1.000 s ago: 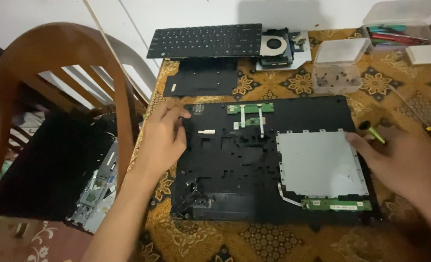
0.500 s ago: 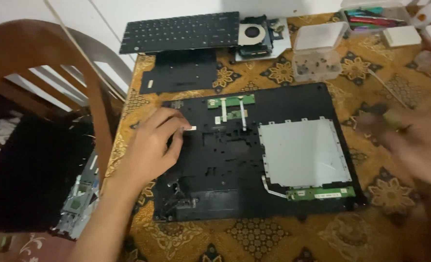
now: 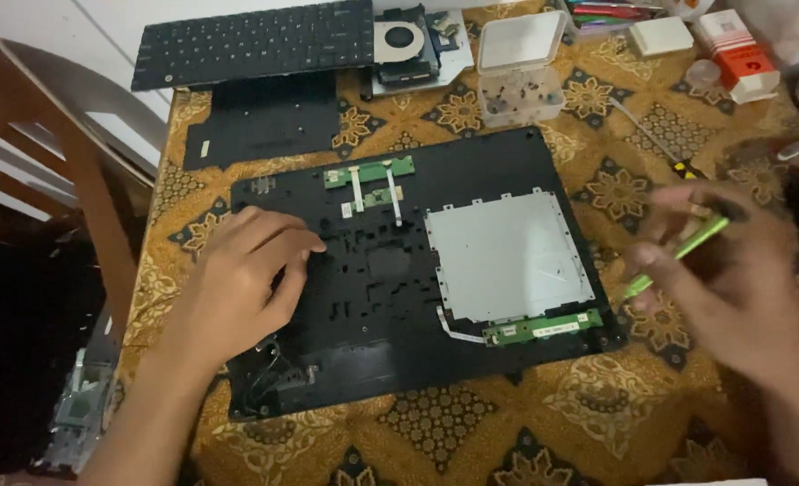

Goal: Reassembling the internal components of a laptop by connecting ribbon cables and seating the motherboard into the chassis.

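1. The left hand (image 3: 237, 279) lies palm down on the left part of the black laptop shell (image 3: 417, 279), fingers loosely curled and holding nothing. Its fingertips touch the plastic just left of the shell's middle. Half a second ago it lay on much the same spot, with a small pale tab showing beside its fingertips; that tab cannot be seen now.
2. The right hand (image 3: 732, 279) is blurred with motion. It hovers past the shell's right edge, over the patterned cloth of the surface (image 3: 471, 423), its fingers pinched around a thin green tool (image 3: 678, 255) held slanted, lower end toward the shell. A second ago this hand lay on the shell's right corner beside the metal plate; it has since drawn off to the right and risen.
3. The shell lies flat in the middle of the surface. It carries a silver metal plate (image 3: 507, 255) on its right half, a narrow green board (image 3: 543, 326) just below the plate, and another green board (image 3: 370, 173) with two pale ribbons near its top edge.
4. Behind the shell lie a black cover panel (image 3: 264, 121), a black keyboard (image 3: 255, 40) and a cooling fan (image 3: 399, 40).
5. A clear box of screws (image 3: 518, 90) sits near the shell's far right corner, and a screwdriver (image 3: 651, 135) lies to its right.
6. A wooden chair (image 3: 76, 153) stands left of the surface.
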